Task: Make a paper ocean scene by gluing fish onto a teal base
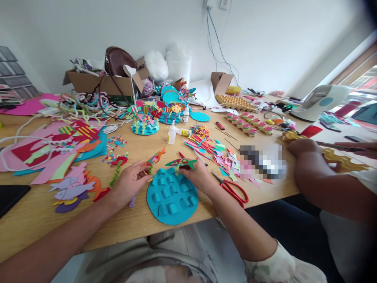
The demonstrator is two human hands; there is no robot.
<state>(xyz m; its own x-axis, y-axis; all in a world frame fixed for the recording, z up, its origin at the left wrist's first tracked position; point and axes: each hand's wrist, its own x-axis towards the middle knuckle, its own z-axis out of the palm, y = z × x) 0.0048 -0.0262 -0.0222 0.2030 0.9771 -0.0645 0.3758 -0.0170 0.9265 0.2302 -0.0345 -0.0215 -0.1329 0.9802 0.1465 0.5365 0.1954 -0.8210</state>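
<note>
A round blue foam base [172, 196] with rows of raised curled strips lies flat at the table's front edge. Over its upper right edge, my right hand [198, 176] pinches a green paper fish [182, 163] with coloured dots. My left hand [134, 177] is closed at the base's upper left, fingers on an orange paper fish [156, 155] with a fuzzy pale green stem below it. Left of that hand, a red piece on a green pipe cleaner [115, 173] lies on the table. Partly under my left wrist is a purple pipe cleaner [132, 201].
Red-handled scissors [235, 192] lie right of the base. Glue bottles [172, 133], paper scraps [231, 162] and finished fish decorations [145, 125] stand beyond. Loose paper fish [72, 188] lie left. A co-worker's arm [326, 184] rests at right, near egg-carton pieces [343, 160].
</note>
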